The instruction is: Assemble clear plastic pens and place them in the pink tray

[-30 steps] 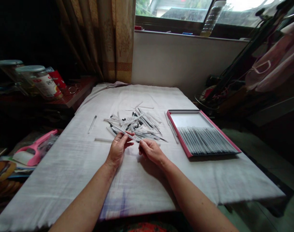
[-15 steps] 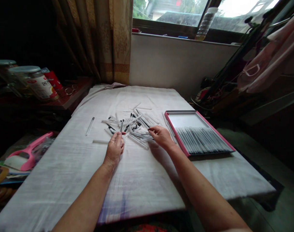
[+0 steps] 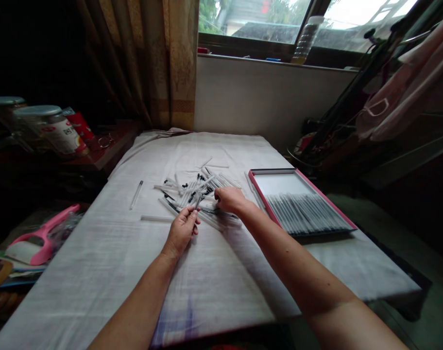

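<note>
My left hand (image 3: pixel 184 227) is closed, thumb and fingers pinching a slim pen (image 3: pixel 197 200) whose dark end points up and away from me. Just beyond it lies a loose pile of clear pen barrels and dark small parts (image 3: pixel 187 187) on the white cloth. My right hand (image 3: pixel 230 198) reaches over the right side of this pile, fingers bent down and drawn together; what they grip, if anything, is hidden. To the right stands a pink-edged box (image 3: pixel 263 201), with a row of pens (image 3: pixel 305 213) laid side by side in its near part.
A single pen (image 3: pixel 136 195) lies left of the pile, and a clear tube (image 3: pixel 156 218) lies nearer me. The cloth-covered table (image 3: pixel 108 272) borders a side table with jars (image 3: pixel 57 131) at left. A pink-handled tape dispenser (image 3: pixel 42 238) sits below the left edge.
My right hand has moved left and turned downward over the pile. My left hand, with the pen, has shifted slightly right and nearer me. The view has tilted a little.
</note>
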Available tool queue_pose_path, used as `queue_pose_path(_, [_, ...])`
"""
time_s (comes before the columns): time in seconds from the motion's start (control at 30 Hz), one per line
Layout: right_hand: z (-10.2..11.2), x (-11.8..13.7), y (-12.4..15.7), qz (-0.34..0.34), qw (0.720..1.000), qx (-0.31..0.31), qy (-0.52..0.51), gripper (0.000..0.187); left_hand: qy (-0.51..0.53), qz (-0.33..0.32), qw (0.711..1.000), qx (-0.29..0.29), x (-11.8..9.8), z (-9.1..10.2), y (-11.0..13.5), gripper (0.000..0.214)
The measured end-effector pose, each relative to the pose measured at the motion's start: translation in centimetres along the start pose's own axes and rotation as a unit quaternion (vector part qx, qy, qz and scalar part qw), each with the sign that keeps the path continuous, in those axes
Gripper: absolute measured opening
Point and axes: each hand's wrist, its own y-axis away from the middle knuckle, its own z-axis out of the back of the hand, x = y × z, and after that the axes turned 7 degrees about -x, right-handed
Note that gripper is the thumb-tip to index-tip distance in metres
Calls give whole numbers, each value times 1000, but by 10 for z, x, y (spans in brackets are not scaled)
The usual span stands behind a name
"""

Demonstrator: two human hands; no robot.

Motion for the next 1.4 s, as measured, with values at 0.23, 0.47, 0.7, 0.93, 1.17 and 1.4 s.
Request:
queue_pose_path(0.23, [-8, -6, 7, 24, 998, -26, -53, 24, -10, -9, 1000, -11, 2, 1, -1, 52])
queue_pose_path(0.47, [-30, -29, 41, -20, 957, -103, -271, 32, -77, -86, 993, -33, 8, 7, -6, 45])
queue_pose_path(0.7, [-41, -40, 62, -21, 819, -180, -544, 23, -247, -239, 939, 26, 12, 7, 0, 29])
queue_pose_path(0.93, [-36, -35, 62, -18, 782, -115, -613, 21, -328, -270, 904, 56, 8, 5, 7, 30])
queue_pose_path(1.17, [-40, -36, 61, -33, 786, -132, -603, 21, -331, -270, 902, 54, 8, 5, 6, 31])
queue_pose_path(1.4, [-43, -30, 61, -12, 788, -121, -603, 20, -349, -282, 892, 61, 8, 5, 7, 30])
